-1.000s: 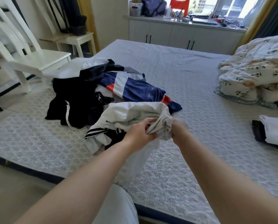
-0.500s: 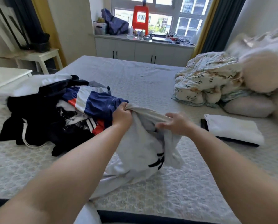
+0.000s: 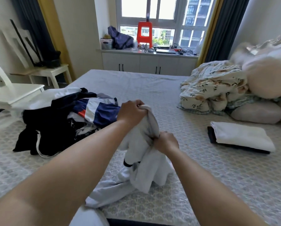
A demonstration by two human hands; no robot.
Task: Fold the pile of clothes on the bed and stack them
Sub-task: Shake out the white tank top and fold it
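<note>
**Both hands on a pale garment at the bed's near edge**

We see the bed (image 3: 152,88) filling most of the view, covered in a pale patterned quilted sheet. At its far right lies a bunched floral quilt (image 3: 213,90) against pillows (image 3: 257,112). On the left of the bed sits the pile of clothes (image 3: 60,121), unfolded: mostly dark pieces, with a blue, white and red top lying on it and a white piece along its far edge. On the right of the bed, well apart from the pile, we find the folded stack (image 3: 241,137), a white folded piece lying on a dark one.

Beyond the bed a low white cabinet runs below the window; its surface (image 3: 146,52) carries a red plastic stool (image 3: 144,34), a dark bag and small clutter. A white chair (image 3: 14,93) stands just beside the bed's left edge, with a small white side table farther back.

Between pile and stack, we hold a light grey-white garment (image 3: 146,162) with dark stripes. The left hand (image 3: 131,113) has its fingers curled tight round the bunched upper edge, lifted off the bed. The right hand (image 3: 166,141), lower and nearer to us, grips the same edge, fingers closed on the cloth. The rest of the garment hangs down and trails onto the bed near its front edge.
</note>
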